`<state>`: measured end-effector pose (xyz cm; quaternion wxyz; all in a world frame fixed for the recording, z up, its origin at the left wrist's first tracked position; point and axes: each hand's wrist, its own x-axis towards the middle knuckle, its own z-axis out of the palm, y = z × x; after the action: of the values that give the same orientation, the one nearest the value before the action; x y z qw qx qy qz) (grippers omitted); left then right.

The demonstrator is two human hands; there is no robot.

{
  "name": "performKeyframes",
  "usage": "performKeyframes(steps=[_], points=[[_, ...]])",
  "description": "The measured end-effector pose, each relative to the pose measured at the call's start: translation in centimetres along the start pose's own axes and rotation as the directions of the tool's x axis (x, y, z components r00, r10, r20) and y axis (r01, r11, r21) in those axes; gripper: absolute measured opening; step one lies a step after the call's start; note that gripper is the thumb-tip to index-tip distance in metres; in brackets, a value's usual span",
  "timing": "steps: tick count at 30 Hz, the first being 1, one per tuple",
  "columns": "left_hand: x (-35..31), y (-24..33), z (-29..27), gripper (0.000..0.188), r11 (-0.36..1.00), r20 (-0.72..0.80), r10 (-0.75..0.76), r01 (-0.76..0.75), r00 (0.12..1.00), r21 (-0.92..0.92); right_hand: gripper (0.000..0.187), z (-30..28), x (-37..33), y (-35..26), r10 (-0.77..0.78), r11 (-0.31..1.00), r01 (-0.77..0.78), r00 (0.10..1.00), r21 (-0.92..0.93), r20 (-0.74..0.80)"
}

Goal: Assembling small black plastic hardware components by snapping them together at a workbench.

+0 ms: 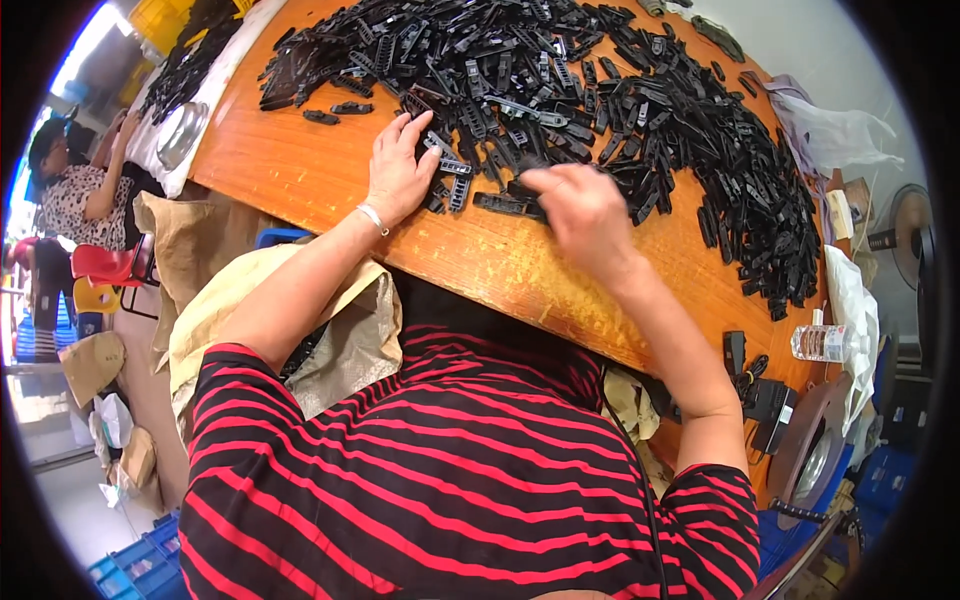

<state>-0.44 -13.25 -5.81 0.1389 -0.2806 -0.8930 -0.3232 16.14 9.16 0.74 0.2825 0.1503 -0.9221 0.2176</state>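
Observation:
A large heap of small black plastic parts (490, 60), long and narrow with slotted frames, covers much of the wooden table. My left hand (395, 175) lies at the heap's near edge, fingers stretched out and apart. Its fingertips rest by a slotted black part (458, 190), and I cannot tell whether they touch it. To the right, my right hand (582, 212) is over the table with its fingers bent and smeared by motion. Whether it holds anything is hidden. A dark elongated part (500, 204) lies just left of it.
Two loose parts lie left of the heap on the table (270, 190). A clear plastic bottle (818, 343) and a black power adapter (770, 405) sit at the right. An open woven sack (350, 350) hangs below the near edge. Another person (80, 185) sits at far left.

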Motion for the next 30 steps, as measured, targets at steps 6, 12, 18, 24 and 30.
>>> performKeyframes(steps=[6, 12, 18, 24, 30], points=[[-0.4, 0.3, -3.4, 0.045, 0.98, 0.09, 0.099, -0.082, 0.991, -0.181, 0.018, 4.5, -2.1, -2.9, -0.102, 0.994, 0.096, 0.979, 0.043, 0.175], [-3.6, 2.0, -6.4, 0.031, 0.991, 0.164, 0.136, -0.13, 0.977, -0.044, 0.02, 4.7, -1.2, 0.8, -0.008, 0.998, 0.015, 0.994, -0.059, 0.105], [-4.4, 1.8, -6.1, 0.023, 0.992, 0.159, 0.122, -0.117, 0.98, -0.046, 0.025, 3.4, -1.0, -1.2, 0.094, 0.995, -0.098, 0.991, 0.035, 0.099], [-3.9, 2.6, -6.7, 0.026, 0.954, 0.204, 0.283, -0.297, 0.937, 0.04, 0.014, 4.3, -2.3, -3.0, 0.128, 0.975, -0.148, 0.984, 0.165, 0.122], [-4.1, 3.3, -6.7, 0.023, 0.923, 0.297, 0.374, -0.382, 0.878, -0.033, 0.006, 5.3, -2.0, -2.5, 0.171, 0.978, -0.176, 0.984, 0.115, 0.05]])
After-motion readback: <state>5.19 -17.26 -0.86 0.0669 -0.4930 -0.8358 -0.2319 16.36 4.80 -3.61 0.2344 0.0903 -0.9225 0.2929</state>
